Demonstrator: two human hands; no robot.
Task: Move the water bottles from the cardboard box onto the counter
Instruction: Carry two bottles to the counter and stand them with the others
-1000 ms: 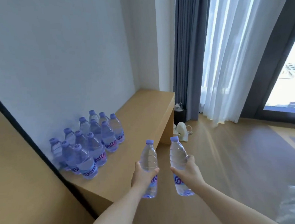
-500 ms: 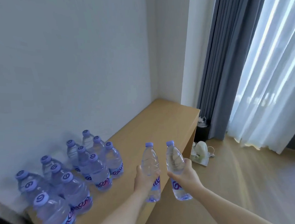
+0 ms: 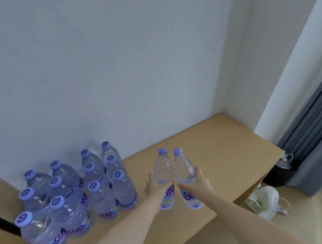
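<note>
The left hand [image 3: 156,186] grips one water bottle [image 3: 163,169] around its middle, and the right hand [image 3: 198,183] grips a second bottle [image 3: 184,168] the same way. Both bottles are upright, side by side and touching or nearly so, held above the wooden counter [image 3: 222,146] near its front edge. At nine o'clock from the hands, a cluster of bottles [image 3: 96,180] with purple caps stands on the counter against the white wall [image 3: 117,68]. At three o'clock, off the counter's end, a white object [image 3: 267,200] with a cord lies on the floor beside a grey curtain [image 3: 309,152].
</note>
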